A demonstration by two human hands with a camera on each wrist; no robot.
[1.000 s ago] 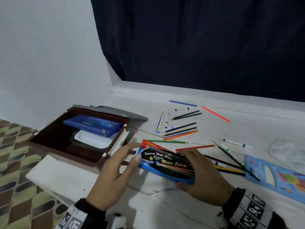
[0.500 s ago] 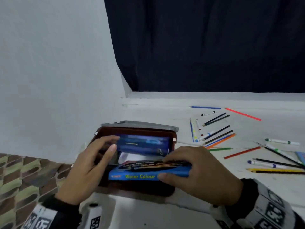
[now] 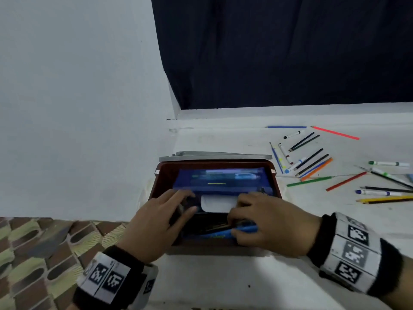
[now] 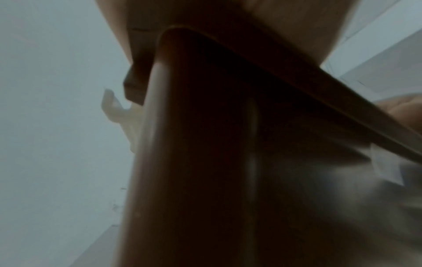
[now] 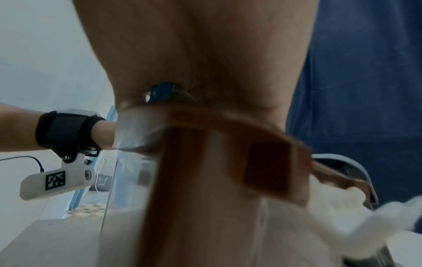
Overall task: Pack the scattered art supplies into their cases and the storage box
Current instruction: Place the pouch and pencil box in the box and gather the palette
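Fingers (image 3: 240, 231) of the right hand (image 3: 272, 222) curl around the blue paint box (image 3: 220, 234), low inside the brown storage box (image 3: 161, 175). Left hand (image 3: 156, 220) lies flat, fingers straight. I think the paint box is light and stiff, so holding both short ends works best.

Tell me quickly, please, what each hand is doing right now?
Left hand: open, fingers spread on the water colour box.
Right hand: closed on the same box, inside the storage box.

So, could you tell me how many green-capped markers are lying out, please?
2, both near the right edge: the farther green marker and the nearer green marker just in front. Others may lie outside the frame.
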